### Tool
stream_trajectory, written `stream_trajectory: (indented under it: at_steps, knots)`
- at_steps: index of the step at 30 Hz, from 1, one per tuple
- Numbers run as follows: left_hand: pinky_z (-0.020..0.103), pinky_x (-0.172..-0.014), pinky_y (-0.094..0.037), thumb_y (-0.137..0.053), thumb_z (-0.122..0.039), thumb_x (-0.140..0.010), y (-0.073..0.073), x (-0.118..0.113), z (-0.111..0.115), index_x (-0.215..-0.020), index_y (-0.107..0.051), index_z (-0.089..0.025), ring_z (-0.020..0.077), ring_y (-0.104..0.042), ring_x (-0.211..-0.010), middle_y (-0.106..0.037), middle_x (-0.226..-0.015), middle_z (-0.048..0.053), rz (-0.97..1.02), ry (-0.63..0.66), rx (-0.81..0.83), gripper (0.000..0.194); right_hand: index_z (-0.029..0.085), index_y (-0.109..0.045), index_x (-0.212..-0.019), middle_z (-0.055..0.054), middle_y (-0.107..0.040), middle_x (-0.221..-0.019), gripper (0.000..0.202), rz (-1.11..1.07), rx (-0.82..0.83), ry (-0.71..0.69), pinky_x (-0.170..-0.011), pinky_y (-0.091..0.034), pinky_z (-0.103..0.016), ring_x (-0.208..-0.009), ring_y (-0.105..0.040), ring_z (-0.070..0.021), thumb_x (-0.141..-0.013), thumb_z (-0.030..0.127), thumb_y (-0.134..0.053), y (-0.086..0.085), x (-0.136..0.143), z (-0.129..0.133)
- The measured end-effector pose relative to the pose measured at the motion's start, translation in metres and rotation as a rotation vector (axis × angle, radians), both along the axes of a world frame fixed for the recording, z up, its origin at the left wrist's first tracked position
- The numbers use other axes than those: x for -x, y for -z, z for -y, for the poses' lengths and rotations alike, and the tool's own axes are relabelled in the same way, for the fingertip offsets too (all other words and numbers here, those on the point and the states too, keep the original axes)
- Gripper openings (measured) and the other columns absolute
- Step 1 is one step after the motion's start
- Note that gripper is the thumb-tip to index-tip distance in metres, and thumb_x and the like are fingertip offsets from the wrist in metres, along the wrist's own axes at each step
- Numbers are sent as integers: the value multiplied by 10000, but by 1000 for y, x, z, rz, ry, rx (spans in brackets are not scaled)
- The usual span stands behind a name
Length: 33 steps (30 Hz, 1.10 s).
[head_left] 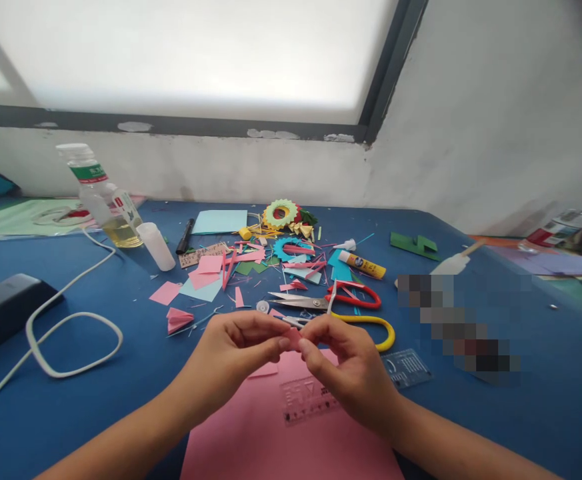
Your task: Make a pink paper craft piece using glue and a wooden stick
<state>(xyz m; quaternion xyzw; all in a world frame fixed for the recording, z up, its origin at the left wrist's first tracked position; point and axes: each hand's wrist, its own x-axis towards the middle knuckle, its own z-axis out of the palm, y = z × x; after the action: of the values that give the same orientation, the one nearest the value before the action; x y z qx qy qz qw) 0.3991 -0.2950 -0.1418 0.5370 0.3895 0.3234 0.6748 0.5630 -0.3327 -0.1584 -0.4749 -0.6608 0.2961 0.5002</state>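
A small piece of pink paper (pixel 295 339) is pinched between my two hands, above a large pink sheet (pixel 291 440). My left hand (pixel 243 347) grips its left side with thumb and fingertips. At its right side, the thumb and fingers of my right hand (pixel 348 360) are closed on the same piece. Beneath the right hand a clear ruler (pixel 298 403) lies on the pink sheet. Just beyond the hands are red-handled scissors (pixel 311 301) and yellow-handled scissors (pixel 388 333), partly hidden by my right hand.
Paper scraps (pixel 211 267), a glue stick (pixel 363 265) and paper rings (pixel 281 213) lie across the blue table (pixel 135 427). On the left stand a bottle (pixel 115 227) and a white tube (pixel 155 247), near a white cable (pixel 35 347). Another clear stencil (pixel 408 369) lies right.
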Motion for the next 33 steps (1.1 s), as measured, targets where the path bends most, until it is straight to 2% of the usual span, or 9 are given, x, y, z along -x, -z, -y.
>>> stream_trajectory:
  at_steps: [8, 24, 30, 33]
  knots:
    - [164, -577, -486, -714, -258, -687, 0, -1, 1, -780, -687, -176, 123, -655, -707, -717, -763, 19, -16, -46, 38, 126, 191, -543, -766, 25, -577, -677, 40, -69, -22, -9, -582, -490, -196, -619, -570, -95, -778, 155, -555, 5, 1, 0]
    - [137, -562, -479, -715, -253, -683, 2, -1, 0, -755, -698, -184, 101, -648, -669, -717, -730, 12, 5, -37, 77, 101, 207, -542, -817, 22, -596, -708, 57, -69, -13, -33, -604, -506, -212, -638, -582, -100, -795, 155, -547, 7, 1, 0]
    - [215, -678, -521, -734, -256, -653, 4, -3, 1, -772, -683, -163, 164, -678, -750, -723, -746, 37, 96, -37, 125, 160, 240, -508, -888, 47, -597, -739, 157, -73, 55, -63, -633, -496, -187, -671, -584, -85, -785, 159, -595, 10, 3, -1]
    - [180, -643, -513, -737, -244, -646, 4, -4, 0, -775, -689, -159, 145, -677, -730, -725, -765, 37, 61, -66, 103, 162, 239, -494, -877, 48, -598, -751, 132, -131, 140, -77, -634, -489, -181, -687, -590, -83, -804, 180, -587, 8, 3, -1]
